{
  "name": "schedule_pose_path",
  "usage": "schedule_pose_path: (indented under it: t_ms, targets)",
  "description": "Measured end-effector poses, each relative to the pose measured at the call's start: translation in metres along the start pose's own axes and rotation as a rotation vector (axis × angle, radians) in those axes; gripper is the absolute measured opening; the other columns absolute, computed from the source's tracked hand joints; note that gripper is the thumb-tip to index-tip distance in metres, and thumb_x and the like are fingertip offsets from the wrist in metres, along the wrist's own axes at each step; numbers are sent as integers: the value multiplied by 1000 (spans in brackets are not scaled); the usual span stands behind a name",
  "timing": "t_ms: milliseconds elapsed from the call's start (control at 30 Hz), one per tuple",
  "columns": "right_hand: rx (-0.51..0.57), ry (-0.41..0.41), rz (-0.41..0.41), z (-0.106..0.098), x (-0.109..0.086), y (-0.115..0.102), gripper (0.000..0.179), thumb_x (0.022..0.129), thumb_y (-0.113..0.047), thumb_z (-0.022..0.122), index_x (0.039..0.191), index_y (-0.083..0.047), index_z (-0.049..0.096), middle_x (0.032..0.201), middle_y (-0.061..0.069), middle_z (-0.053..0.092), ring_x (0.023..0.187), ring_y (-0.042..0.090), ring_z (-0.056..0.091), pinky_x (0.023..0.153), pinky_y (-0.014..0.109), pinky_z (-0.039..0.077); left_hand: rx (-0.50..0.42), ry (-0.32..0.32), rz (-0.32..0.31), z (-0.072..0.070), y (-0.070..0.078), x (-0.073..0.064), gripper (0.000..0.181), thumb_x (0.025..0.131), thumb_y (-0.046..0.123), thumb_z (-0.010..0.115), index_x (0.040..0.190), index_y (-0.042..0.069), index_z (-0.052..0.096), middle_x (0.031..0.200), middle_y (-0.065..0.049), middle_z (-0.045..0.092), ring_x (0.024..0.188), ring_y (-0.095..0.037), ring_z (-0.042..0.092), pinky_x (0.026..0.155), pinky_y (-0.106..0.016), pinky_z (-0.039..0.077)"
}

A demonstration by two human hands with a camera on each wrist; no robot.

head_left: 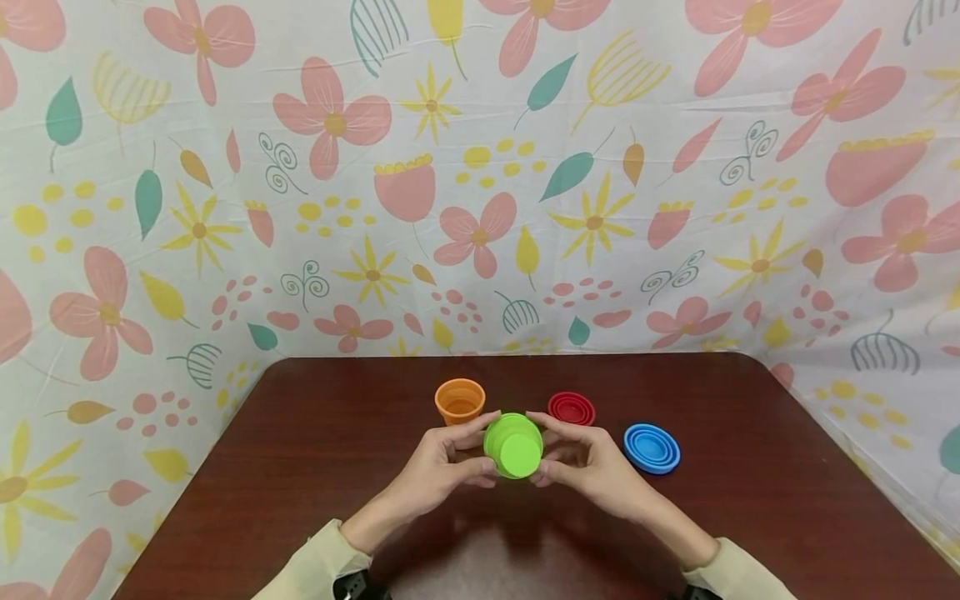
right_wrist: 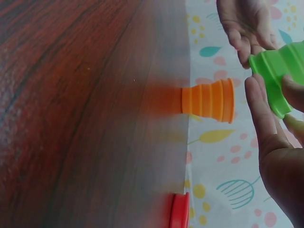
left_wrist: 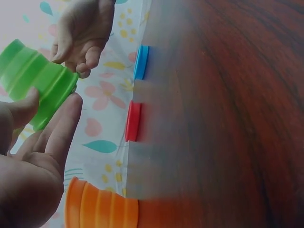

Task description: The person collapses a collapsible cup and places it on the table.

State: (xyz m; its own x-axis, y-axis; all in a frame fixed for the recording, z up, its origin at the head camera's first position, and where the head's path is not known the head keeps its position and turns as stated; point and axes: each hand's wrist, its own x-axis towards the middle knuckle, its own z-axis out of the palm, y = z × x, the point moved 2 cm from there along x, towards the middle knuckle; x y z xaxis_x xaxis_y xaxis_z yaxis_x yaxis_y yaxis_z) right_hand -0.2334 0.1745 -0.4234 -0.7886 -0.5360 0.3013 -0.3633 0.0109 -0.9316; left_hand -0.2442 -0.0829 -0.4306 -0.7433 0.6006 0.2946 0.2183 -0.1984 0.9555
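A green collapsible cup [head_left: 519, 452], extended into stepped rings, is held above the table between both hands. Its narrow base points up and toward the head camera, and the wide rim faces down. The left hand [head_left: 438, 468] pinches the cup's left side between thumb and fingers. On the opposite side the right hand [head_left: 592, 468] grips it the same way. In the left wrist view the thumb lies on the wall of the green cup [left_wrist: 35, 80], with fingers near the rim. Behind the left hand stands an extended orange collapsible cup [head_left: 460, 400], mouth up.
Flattened red [head_left: 572, 408] and blue [head_left: 652, 448] collapsible cups lie on the dark brown table [head_left: 322, 433], beyond and to the right of the right hand. A floral cloth [head_left: 480, 167] hangs behind the table and along its sides.
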Motion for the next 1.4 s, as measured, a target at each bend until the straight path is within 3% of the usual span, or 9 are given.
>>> schedule_pose_path:
  t_ms: [233,467,700,1033,1400]
  targets:
    - [53,-12,24,0,-2,-2,61,102,0,67,158,2,43,121,26,67,94,39,75,82,50,63,-2,10,-16,1,1,0,60,100,-4,67,157,4,49,140,-23,63,105,-28,74,83,-50,63]
    - [103,34,78,1,-1,-3,50,110,-9,55,157,6,42,128,30,60,91,41,75,81,51,63,7,31,-25,3,3,-1,57,99,-4,68,154,7,55,145,-17,62,107,-27,74,83,-48,64]
    - [73,77,120,2,0,-2,48,112,-14,54,156,2,46,142,31,56,90,32,76,77,53,63,24,57,-40,5,5,-1,56,96,-2,72,150,6,59,143,-14,64,101,-25,75,81,-43,65]
    - [83,77,98,6,1,-4,43,111,-12,56,152,1,53,117,25,69,83,40,75,75,53,64,18,195,-97,7,3,2,35,106,17,66,140,6,69,126,-15,73,86,-33,77,86,-63,59]
    - [66,123,108,6,3,-4,43,108,-12,60,148,4,57,116,25,71,75,38,75,71,53,64,39,231,-109,12,9,6,34,105,18,68,136,4,71,122,-16,74,81,-32,77,77,-49,64]
